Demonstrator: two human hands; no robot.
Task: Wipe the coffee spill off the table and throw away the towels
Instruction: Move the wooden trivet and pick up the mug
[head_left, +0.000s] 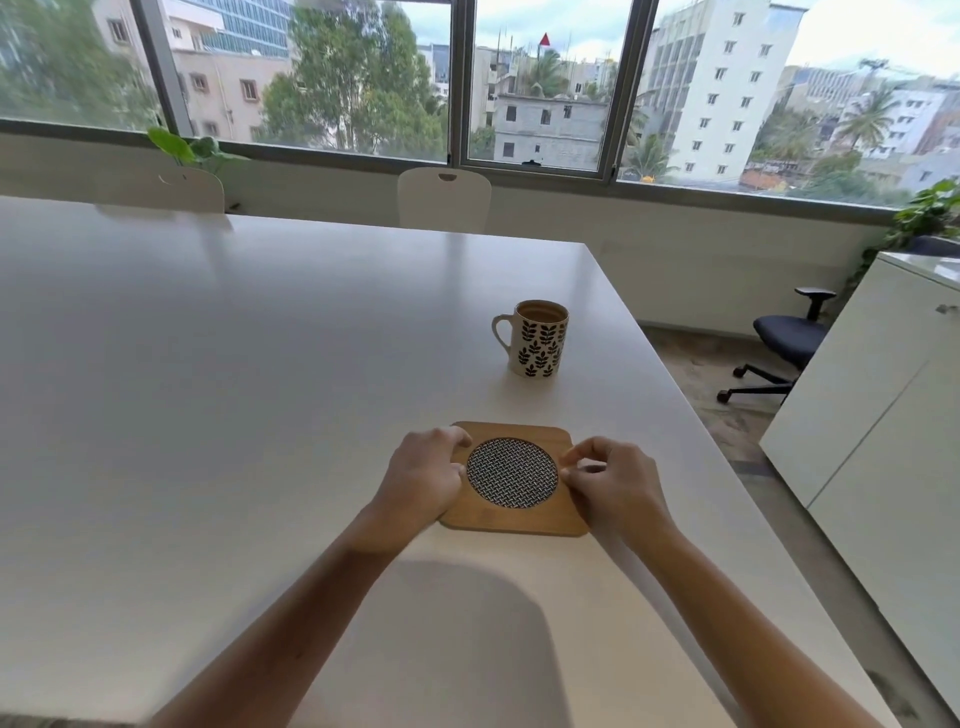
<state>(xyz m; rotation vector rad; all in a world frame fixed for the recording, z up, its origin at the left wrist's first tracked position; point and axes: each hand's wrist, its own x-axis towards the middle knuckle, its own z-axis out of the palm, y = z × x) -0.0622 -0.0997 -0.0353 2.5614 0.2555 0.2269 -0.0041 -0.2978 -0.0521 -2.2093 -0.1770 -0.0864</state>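
Observation:
A square wooden coaster (513, 519) with a round black-and-white woven centre lies on the white table (208, 389) near its right edge. My left hand (423, 478) grips the coaster's left side with curled fingers. My right hand (608, 480) pinches its right side. Beyond the coaster stands a white mug (537, 338) with a black leaf pattern, holding coffee, its handle to the left. I see no spill and no towels in this view.
Two white chairs (444, 197) stand at the table's far side under the window. To the right, across a strip of floor, are a white cabinet (883, 426) and a dark office chair (784, 343). Potted plants (924, 213) sit by the window.

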